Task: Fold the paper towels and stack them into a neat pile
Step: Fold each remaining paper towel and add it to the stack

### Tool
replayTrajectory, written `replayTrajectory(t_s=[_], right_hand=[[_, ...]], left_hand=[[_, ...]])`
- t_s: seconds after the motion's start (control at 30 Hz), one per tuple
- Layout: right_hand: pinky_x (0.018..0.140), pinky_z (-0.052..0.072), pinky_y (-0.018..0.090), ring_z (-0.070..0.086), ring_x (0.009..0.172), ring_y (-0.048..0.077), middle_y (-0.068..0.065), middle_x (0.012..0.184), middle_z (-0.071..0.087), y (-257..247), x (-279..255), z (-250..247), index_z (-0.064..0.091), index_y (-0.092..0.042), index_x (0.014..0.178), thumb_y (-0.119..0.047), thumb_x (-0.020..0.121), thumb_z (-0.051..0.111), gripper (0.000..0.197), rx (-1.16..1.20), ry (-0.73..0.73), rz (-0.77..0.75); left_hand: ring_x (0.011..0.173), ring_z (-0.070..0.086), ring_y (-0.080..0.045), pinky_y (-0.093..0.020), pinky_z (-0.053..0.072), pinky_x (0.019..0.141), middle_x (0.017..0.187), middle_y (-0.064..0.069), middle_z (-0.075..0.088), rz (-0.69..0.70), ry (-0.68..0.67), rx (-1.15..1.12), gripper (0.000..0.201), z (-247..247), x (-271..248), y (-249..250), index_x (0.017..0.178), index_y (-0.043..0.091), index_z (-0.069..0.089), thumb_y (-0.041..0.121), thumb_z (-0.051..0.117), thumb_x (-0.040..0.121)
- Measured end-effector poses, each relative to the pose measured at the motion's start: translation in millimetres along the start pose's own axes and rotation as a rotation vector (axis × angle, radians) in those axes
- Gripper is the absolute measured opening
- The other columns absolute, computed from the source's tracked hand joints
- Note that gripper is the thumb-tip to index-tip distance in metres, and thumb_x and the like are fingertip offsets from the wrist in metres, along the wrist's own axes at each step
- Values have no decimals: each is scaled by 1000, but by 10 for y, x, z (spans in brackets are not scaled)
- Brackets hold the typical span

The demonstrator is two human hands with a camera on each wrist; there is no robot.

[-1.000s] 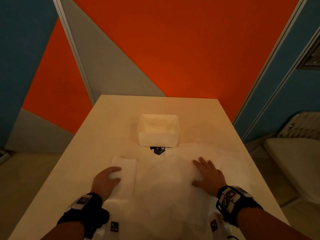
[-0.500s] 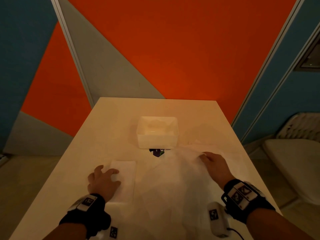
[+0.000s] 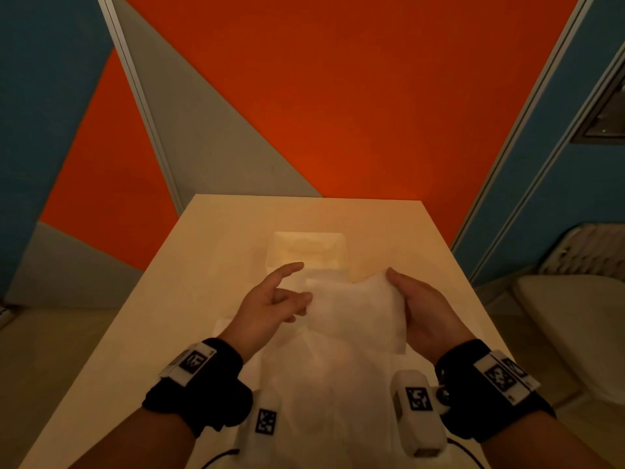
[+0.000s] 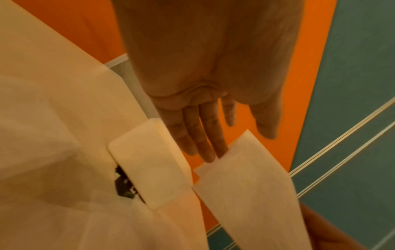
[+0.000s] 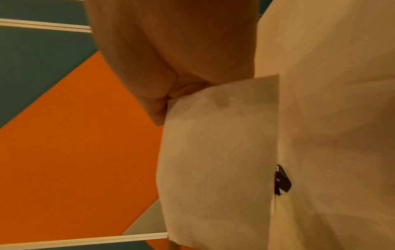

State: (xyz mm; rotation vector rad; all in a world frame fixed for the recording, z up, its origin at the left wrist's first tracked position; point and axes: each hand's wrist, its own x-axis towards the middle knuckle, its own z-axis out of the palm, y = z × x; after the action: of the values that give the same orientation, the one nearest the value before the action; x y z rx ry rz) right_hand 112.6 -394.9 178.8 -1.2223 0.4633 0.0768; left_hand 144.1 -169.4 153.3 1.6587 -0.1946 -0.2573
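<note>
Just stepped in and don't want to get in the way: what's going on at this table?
A person is folding paper towels at a table. Their right hand pinches one edge of a lifted paper towel, held above the table, while the left hand is open with its fingers at the sheet's other edge. More unfolded sheets lie beneath, an already folded towel lies partly hidden under the left hand, and a white box sits further back.
</note>
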Motion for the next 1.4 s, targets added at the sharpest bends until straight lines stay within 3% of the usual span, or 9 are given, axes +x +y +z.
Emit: replayTrajectory(t_s=[0.17, 0.27, 0.33, 0.53, 0.67, 0.83, 0.97, 1.2, 1.4], right_hand=[[75, 54, 38, 70, 89, 27, 17, 100, 73, 20, -41, 43, 68, 0, 106, -28, 96, 54, 33, 15, -37, 32], [72, 53, 36, 71, 77, 22, 15, 94, 73, 27, -77, 46, 69, -2, 99, -26, 96, 53, 30, 12, -41, 17], [71, 51, 34, 67, 85, 21, 15, 108, 68, 57, -74, 49, 64, -6, 111, -29, 94, 56, 30, -93, 4, -42], [111, 29, 38, 23, 139, 17, -8, 154, 22, 211, 7, 39, 29, -38, 145, -67, 53, 77, 108, -1028, -16, -566], [113, 24, 44, 18, 144, 22, -12, 154, 27, 253, 69, 45, 54, -42, 128, -63, 69, 70, 65, -1444, -119, -548], [76, 52, 37, 65, 80, 14, 1, 86, 72, 251, 139, -126, 74, -14, 82, -13, 82, 73, 1, -852, -61, -493], [69, 58, 33, 70, 85, 21, 7, 95, 74, 57, 87, -151, 69, -4, 99, -5, 88, 63, 12, -247, -86, -260], [63, 54, 33, 67, 73, 18, 5, 83, 71, -246, 77, -31, 67, -9, 86, -8, 87, 65, 2, -350, -153, -281], [56, 53, 26, 67, 68, 17, 5, 79, 71, -152, 68, 52, 67, -4, 88, -8, 85, 68, 5, -486, -317, -219]], left_hand=[[68, 51, -19, -32, 46, 71, 59, -4, 50, 69, 52, -52, 21, 127, 64, 113, 101, 20, 71, 11, 69, 83], [71, 57, -21, -35, 48, 71, 74, -16, 67, 121, 101, -1, 10, 168, 63, 166, 81, 17, 75, 8, 71, 81], [69, 60, -10, -27, 49, 71, 76, -4, 72, 170, 126, 59, 15, 168, 75, 159, 76, 23, 75, 8, 72, 80], [73, 55, -5, -24, 44, 67, 74, 13, 58, 524, 80, 665, 17, 173, 101, 179, 85, 27, 76, 38, 65, 80], [84, 43, -7, -14, 36, 72, 88, 12, 51, 657, 147, 790, 24, 192, 115, 172, 85, 26, 77, 43, 62, 79], [82, 57, -4, -13, 43, 72, 87, 17, 64, 445, 206, 428, 15, 106, 109, 177, 74, 29, 73, 16, 74, 80], [69, 63, -12, -24, 51, 63, 74, 6, 70, 188, 135, 36, 18, 115, 51, 258, 81, 18, 71, 2, 65, 85], [112, 55, -1, -21, 48, 88, 118, 10, 63, 122, -278, 160, 41, 166, -18, 368, 112, 36, 66, 3, 61, 88], [105, 64, -7, -23, 52, 87, 118, 6, 67, 43, -246, 50, 37, 264, -56, 252, 113, 19, 68, 0, 68, 82]])
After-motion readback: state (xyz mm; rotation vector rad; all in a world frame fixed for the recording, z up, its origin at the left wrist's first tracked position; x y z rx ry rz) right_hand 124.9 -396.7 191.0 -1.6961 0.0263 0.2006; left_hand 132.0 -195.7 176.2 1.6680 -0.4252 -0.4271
